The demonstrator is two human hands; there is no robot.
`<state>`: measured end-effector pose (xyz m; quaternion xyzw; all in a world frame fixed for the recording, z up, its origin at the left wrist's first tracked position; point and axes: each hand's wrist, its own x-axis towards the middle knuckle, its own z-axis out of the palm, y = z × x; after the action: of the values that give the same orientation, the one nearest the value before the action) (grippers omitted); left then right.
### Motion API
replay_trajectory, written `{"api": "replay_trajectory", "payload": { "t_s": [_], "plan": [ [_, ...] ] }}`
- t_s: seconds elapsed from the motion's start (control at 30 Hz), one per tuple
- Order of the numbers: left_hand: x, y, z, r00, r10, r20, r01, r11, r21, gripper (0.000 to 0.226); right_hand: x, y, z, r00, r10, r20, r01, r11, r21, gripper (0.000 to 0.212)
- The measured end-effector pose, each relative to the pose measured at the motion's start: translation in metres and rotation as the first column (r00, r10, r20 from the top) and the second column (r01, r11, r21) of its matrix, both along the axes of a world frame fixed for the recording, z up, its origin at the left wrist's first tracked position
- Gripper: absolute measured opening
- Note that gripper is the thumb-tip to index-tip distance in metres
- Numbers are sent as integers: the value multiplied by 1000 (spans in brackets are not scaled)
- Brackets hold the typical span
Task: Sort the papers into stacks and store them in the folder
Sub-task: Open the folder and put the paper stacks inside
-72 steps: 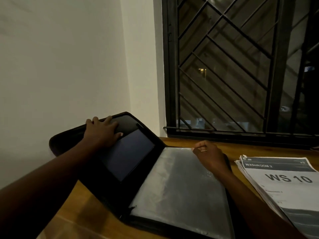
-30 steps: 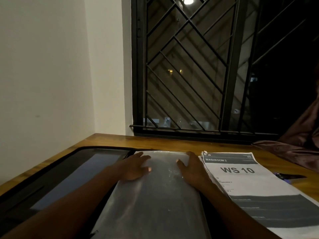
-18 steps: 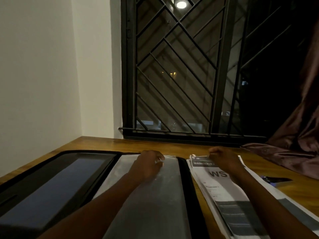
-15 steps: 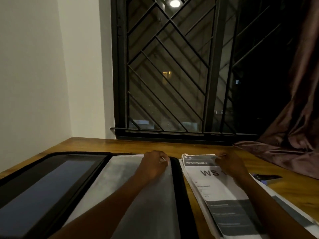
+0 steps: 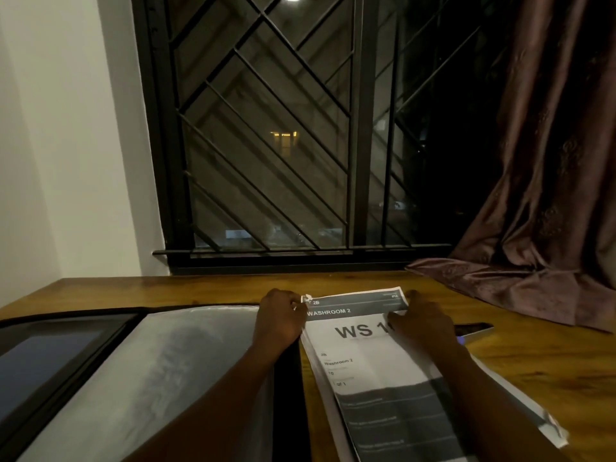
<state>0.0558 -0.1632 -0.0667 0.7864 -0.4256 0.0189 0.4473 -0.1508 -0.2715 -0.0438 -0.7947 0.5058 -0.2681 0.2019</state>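
Observation:
A black folder (image 5: 66, 355) lies open and flat on the left of the wooden desk, its clear plastic sleeves (image 5: 173, 371) facing up. Right of it sits a stack of printed papers (image 5: 366, 371); the top sheet reads "WASHROOM 2" and "WS 1…". My left hand (image 5: 278, 323) rests at the stack's top left corner, fingertips pinching the stapled corner. My right hand (image 5: 423, 323) lies on the stack's top right, fingers curled over the far edge and covering part of the print.
A barred window (image 5: 286, 135) stands behind the wooden desk (image 5: 533, 358). A brown curtain (image 5: 540, 201) hangs at the right and spills onto the desk. A dark phone-like object (image 5: 473, 330) lies just right of the papers. A white wall is at the left.
The folder cover was laid flat. Both hands left the plastic sleeves and moved right onto the paper stack, the right first, then the left to its top corner.

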Motion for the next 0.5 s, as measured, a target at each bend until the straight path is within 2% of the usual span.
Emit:
{"api": "replay_trajectory", "payload": {
  "t_s": [0.17,0.33,0.43,0.5],
  "plan": [
    [-9,-2,7,995,-41,-90,30,993,-118,4,2,0,1,999,-22,39,23,999,-22,48],
    [-9,0,9,978,-105,-182,75,984,-163,30,-1,-9,2,981,-61,184,65,998,-14,47],
    [-10,1,8,971,-114,-211,80,983,-164,36,-4,-15,4,977,-67,201,74,997,-27,42],
    [-9,1,6,974,-95,-208,66,988,-142,35,-5,-18,3,983,-55,173,65,997,-49,31]
  ]
}}
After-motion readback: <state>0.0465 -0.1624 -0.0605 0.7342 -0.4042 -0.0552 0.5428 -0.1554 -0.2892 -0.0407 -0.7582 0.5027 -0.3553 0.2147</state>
